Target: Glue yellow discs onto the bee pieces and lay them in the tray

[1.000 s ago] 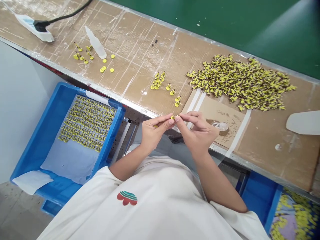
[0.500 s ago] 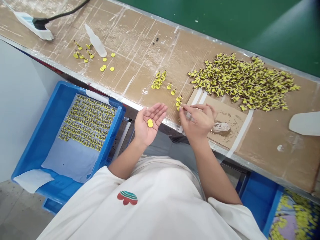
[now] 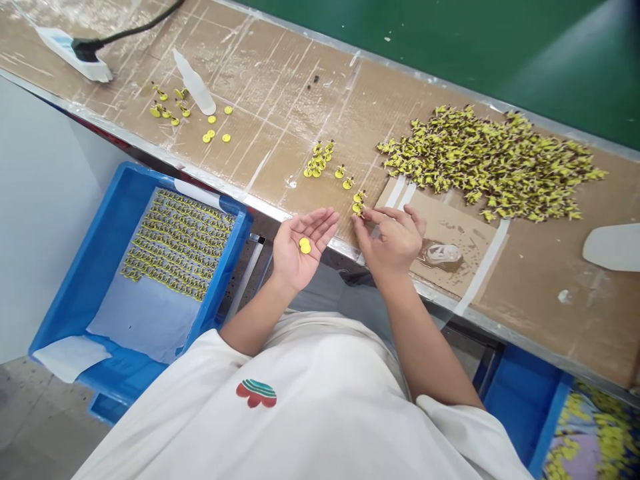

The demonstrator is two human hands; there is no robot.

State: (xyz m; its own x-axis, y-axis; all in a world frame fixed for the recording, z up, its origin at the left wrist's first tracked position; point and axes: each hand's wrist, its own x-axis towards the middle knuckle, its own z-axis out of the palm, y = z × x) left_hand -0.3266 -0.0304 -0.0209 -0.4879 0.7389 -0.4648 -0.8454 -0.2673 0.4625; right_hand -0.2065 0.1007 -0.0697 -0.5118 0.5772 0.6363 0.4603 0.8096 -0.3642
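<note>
My left hand (image 3: 300, 252) is palm up at the table's front edge, its fingers stretched out, with two yellow discs (image 3: 305, 245) lying on the palm. The fingertips of my right hand (image 3: 393, 240) are pinched at a small yellow figure (image 3: 358, 208) that stands on a disc base at the front of the cardboard. Just behind it are two single figures (image 3: 347, 183) and a small cluster of figures (image 3: 318, 161). A large pile of yellow figures (image 3: 490, 160) lies at the back right.
A white bottle (image 3: 196, 85), loose discs (image 3: 226, 138) and several figures lie at left, near a power strip (image 3: 75, 55). A blue bin (image 3: 47, 313) holds rows of figures. A wet patch (image 3: 443, 255) marks the cardboard piece. Another white bottle (image 3: 613, 247) lies right.
The camera view has shifted slightly. My right hand has moved a little to the left, its fingertips staying at the front figure. My left hand still holds out the two discs.
</note>
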